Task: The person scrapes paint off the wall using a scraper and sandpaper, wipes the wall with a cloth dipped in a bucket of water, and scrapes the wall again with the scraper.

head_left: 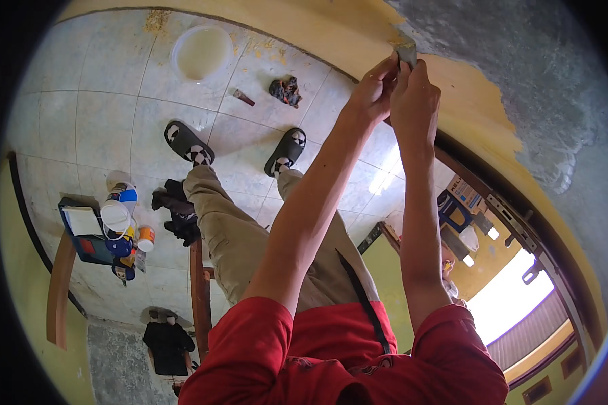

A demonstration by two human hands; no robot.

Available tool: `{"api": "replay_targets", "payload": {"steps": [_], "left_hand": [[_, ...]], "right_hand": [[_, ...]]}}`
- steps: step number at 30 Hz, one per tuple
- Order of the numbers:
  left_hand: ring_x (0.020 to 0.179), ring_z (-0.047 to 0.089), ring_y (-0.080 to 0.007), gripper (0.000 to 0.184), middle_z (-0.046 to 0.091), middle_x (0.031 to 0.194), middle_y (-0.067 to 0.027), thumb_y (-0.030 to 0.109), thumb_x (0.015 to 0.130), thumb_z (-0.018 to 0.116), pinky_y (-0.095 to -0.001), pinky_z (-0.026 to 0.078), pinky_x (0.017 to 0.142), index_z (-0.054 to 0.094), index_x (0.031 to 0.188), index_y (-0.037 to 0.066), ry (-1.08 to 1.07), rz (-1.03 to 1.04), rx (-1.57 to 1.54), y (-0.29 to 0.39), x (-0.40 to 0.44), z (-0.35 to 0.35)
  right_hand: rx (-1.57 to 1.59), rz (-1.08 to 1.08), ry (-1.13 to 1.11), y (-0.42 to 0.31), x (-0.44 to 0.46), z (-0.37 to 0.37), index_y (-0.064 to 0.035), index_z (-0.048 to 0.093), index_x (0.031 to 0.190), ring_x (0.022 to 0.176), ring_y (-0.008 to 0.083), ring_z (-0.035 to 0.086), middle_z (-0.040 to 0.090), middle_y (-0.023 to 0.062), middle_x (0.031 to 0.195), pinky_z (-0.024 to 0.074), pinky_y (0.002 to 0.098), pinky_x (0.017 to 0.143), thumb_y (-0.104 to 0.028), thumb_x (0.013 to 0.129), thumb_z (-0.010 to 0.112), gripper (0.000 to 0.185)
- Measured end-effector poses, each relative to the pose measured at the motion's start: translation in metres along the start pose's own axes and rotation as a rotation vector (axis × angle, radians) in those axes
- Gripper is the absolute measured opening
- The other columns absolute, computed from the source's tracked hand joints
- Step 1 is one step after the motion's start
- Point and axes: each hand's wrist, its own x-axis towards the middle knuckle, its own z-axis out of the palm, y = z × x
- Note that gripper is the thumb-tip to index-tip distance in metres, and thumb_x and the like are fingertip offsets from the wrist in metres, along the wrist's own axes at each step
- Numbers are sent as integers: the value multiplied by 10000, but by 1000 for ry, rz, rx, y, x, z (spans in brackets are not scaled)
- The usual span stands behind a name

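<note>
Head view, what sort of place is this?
Probably a room in a building under repair: the wall is part yellow, part patchy grey, yellowish flakes are scattered on the tiled floor, and a tub of cloudy liquid stands there.

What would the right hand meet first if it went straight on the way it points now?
Most likely the yellow-painted wall, by the edge of its bare grey patch; the right hand points there, a small flat grey tool leading. The tool may already touch it; depth is unclear here.

Grey obj point(405, 51) pt hidden by hands point(414, 98), shirt point(452, 354) cut @ btm; print point(375, 368) unclear
</note>
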Motion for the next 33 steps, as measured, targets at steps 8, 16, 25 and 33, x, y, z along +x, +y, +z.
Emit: {"api": "replay_targets", "payload": {"steps": [8, 16, 25, 33], "left_hand": [[851, 620, -144, 127, 635, 900, -80, 125, 926, 597, -242, 545, 746, 613, 958, 3, 149, 123, 306, 14, 1, 8], [854, 618, -150, 113, 631, 930, -88, 66, 920, 576, -260, 555, 685, 616, 981, -20, 58, 178, 159, 0, 9, -3], [798, 629, -170, 143, 639, 871, -96, 99, 931, 566, -287, 544, 656, 630, 954, -26, 72, 192, 367, 22, 10, 6], [829, 625, -180, 155, 645, 936, -117, 99, 941, 555, -255, 558, 690, 617, 1015, -23, 104, 162, 450, 34, 1, 12]], "right_hand": [[146, -163, 116, 21, 2, 17, 9, 490, 824, 633, 427, 624, 610, 249, 665, 462, 476, 515, -205, 973, 488, 261], [193, -213, 124, 20, 7, 11, 16, 519, 802, 562, 405, 598, 587, 227, 617, 443, 431, 486, -175, 962, 513, 249], [258, -257, 124, 22, 13, 15, 40, 570, 827, 604, 332, 618, 617, 206, 700, 469, 388, 553, -167, 948, 541, 241], [267, -278, 254, 28, 13, 37, 20, 567, 824, 525, 223, 549, 562, 121, 604, 435, 361, 514, -202, 959, 534, 262]]}}
